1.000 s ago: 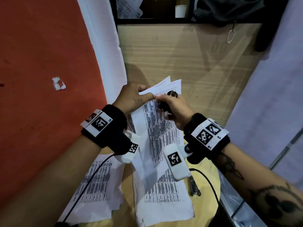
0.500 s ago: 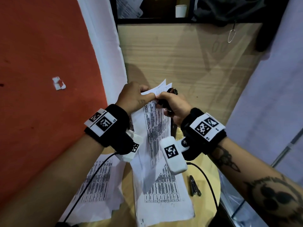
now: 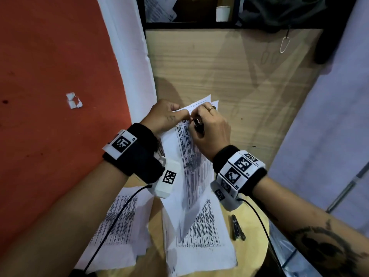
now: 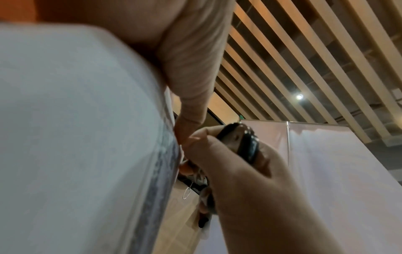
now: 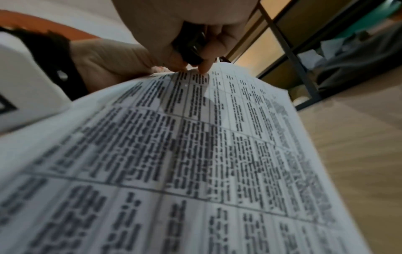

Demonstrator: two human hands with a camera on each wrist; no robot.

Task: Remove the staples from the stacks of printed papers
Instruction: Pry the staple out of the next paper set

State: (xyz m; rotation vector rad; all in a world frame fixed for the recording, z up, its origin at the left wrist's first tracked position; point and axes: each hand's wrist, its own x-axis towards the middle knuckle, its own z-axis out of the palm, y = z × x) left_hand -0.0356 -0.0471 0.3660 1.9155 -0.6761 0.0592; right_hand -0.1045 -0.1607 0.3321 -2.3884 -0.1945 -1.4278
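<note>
A stapled stack of printed papers (image 3: 189,166) is held up off the round wooden table (image 3: 257,236). My left hand (image 3: 165,116) pinches its top corner between thumb and fingers. My right hand (image 3: 209,126) grips a small black staple remover (image 3: 197,123) right at that corner, next to the left thumb. In the left wrist view the staple remover (image 4: 243,142) sits in the right hand's curled fingers beside the paper edge (image 4: 165,154). In the right wrist view the printed sheet (image 5: 195,154) fills the frame below the black tool (image 5: 191,49). The staple itself is hidden.
More printed sheets lie flat on the table: one pile (image 3: 117,232) at the left, another (image 3: 201,248) under the held stack. A dark metal tool (image 3: 236,227) lies to the right on the table. A wooden panel (image 3: 229,76) stands behind; an orange wall (image 3: 50,76) is on the left.
My right hand has rolled over so its back faces up, bringing the staple remover down onto the corner. The sheets at the top have spread slightly. The left hand keeps its pinch.
</note>
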